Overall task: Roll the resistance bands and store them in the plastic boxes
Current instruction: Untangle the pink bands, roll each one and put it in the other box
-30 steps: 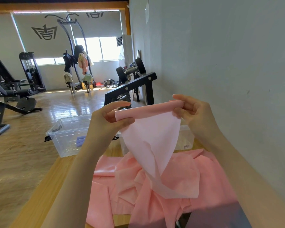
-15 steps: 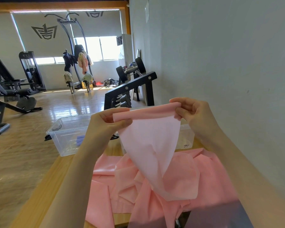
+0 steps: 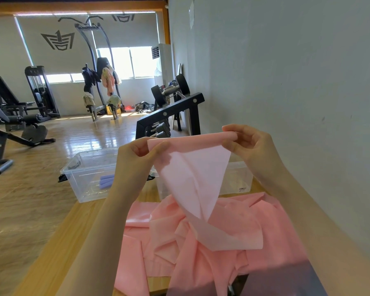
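Note:
I hold a pink resistance band (image 3: 192, 174) up in front of me, its top edge rolled into a thin tube. My left hand (image 3: 137, 159) pinches the left end of the roll and my right hand (image 3: 248, 146) pinches the right end. The rest of the band hangs down onto a heap of pink bands (image 3: 201, 242) on the wooden table (image 3: 58, 242). Two clear plastic boxes stand at the table's far end: the left box (image 3: 83, 180) holds a purple roll (image 3: 106, 181), the right box (image 3: 241, 178) is partly hidden behind the band.
A grey wall (image 3: 297, 82) runs close along my right side. A black dumbbell rack (image 3: 169, 116) stands beyond the boxes. Gym machines (image 3: 15, 116) stand far off on the wooden floor to the left. A dark purple sheet (image 3: 286, 280) lies at the table's near edge.
The rolled top edge has grown slightly as my fingers turn it. The hanging part of the band has shifted and lifted a little; both hands stay in place.

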